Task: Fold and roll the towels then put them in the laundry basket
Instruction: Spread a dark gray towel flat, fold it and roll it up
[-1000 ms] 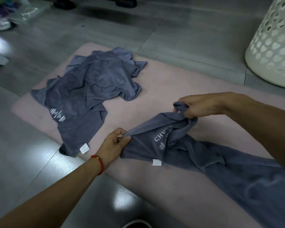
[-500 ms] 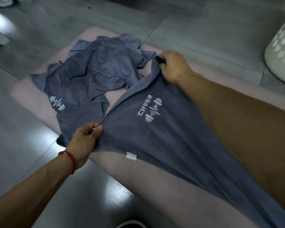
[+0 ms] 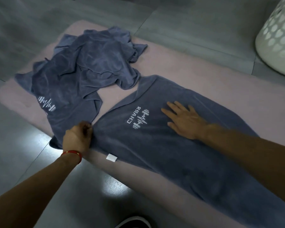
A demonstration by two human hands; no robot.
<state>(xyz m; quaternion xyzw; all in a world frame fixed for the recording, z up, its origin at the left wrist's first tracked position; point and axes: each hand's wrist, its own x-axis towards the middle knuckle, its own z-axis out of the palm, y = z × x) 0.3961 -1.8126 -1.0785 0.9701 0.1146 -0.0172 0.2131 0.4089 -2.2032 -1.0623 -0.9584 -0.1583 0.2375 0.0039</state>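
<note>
Presently we had one grey-blue towel (image 3: pixel 179 153) spread nearly flat along the near edge of the pink mat (image 3: pixel 196 66), its printed logo upward and its small white tag at the near hem. Our left hand (image 3: pixel 78 137) was closed on the towel's near-left corner, pinching the cloth between thumb and fingers. Our right hand (image 3: pixel 185 120) lay open and flat, fingers spread, pressing on the middle of the towel just right of the logo; it held nothing.

A second towel (image 3: pixel 82 79) of the same colour lay crumpled toward the mat's far-left corner, its near corner touching or slightly under the spread one beside our left hand; we could not tell which. The white laundry basket (image 3: pixel 280 38) stood on the floor off the mat's far-right edge, well apart from both towels.

Handling, as we judged it: light, soft, limp terry cloth with no stiffness, so it would sag and wrinkle wherever unsupported. It looked to cling a little to the mat rather than slide. The best holds seemed to be the corners and hemmed edges, pulled taut between two hands, with a flat palm to smooth creases before folding. Nothing fragile. The far-right corner of the spread towel was out of view.
</note>
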